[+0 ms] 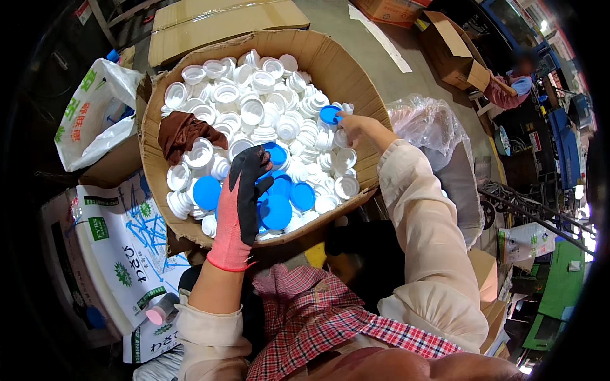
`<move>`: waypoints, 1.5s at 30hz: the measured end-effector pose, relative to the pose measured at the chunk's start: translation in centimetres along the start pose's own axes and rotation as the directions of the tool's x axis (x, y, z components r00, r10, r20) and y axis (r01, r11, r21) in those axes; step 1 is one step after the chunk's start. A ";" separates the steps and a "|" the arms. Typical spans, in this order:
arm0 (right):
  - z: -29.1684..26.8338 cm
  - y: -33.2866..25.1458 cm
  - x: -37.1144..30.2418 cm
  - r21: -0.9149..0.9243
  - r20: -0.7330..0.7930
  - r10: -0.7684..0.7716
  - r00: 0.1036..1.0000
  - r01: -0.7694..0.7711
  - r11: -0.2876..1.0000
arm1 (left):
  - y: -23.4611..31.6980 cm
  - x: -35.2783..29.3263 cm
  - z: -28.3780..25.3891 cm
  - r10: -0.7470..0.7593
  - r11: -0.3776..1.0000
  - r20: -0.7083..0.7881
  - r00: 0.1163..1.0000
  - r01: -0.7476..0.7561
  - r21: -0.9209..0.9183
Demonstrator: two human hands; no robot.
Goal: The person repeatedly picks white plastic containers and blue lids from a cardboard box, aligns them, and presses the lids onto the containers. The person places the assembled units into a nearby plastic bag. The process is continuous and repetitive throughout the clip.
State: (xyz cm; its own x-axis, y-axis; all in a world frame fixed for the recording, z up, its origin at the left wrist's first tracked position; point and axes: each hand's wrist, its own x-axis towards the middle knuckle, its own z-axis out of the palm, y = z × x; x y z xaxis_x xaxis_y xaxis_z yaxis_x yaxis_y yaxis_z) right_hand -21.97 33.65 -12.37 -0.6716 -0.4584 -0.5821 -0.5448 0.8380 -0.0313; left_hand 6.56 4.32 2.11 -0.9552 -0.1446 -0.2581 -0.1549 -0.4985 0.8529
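A large cardboard box (346,63) in front of me is heaped with white plastic lids (252,112). My left hand (243,190) wears a pink glove with black fingers. Its fingers curl over the near part of the heap, among several blue lids (276,211); whether they hold a lid is hidden. Farther right, my bare right hand (362,130) has its fingertips on the edge of a blue lid (330,115), above the white ones. A crumpled brown cloth (185,136) lies on the lids at the left.
A flattened carton (222,25) lies beyond the box. White plastic bags (95,114) and a printed sheet (127,247) with blue strips sit to the left; a clear plastic bag (432,130) is at the right. An open carton (451,51) stands near another person (511,86) at the far right.
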 end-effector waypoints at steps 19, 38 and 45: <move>-8.4 -19.1 -21.8 0.113 -0.516 -0.672 0.531 0.820 0.561 | -2.7 2.2 -1.0 0.072 0.961 0.393 0.917 0.042 -0.274; -4.6 -16.1 -24.1 0.578 -0.674 -0.056 0.736 0.479 -0.660 | 1.4 0.4 1.4 0.094 0.734 0.622 0.777 0.368 -0.571; -4.0 -15.2 -23.9 0.703 -0.646 -0.090 0.758 0.545 -0.458 | 1.3 0.1 2.4 0.163 0.861 0.530 0.832 0.143 -0.489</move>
State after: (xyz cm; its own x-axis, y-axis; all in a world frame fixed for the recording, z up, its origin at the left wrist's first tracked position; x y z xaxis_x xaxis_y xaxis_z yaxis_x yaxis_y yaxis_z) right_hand 0.35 30.67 5.29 -0.7847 -0.6138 0.0866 0.2362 -0.4252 -0.8738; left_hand 5.63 5.68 4.25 -0.9536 0.2517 0.1652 -0.1467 -0.8675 0.4753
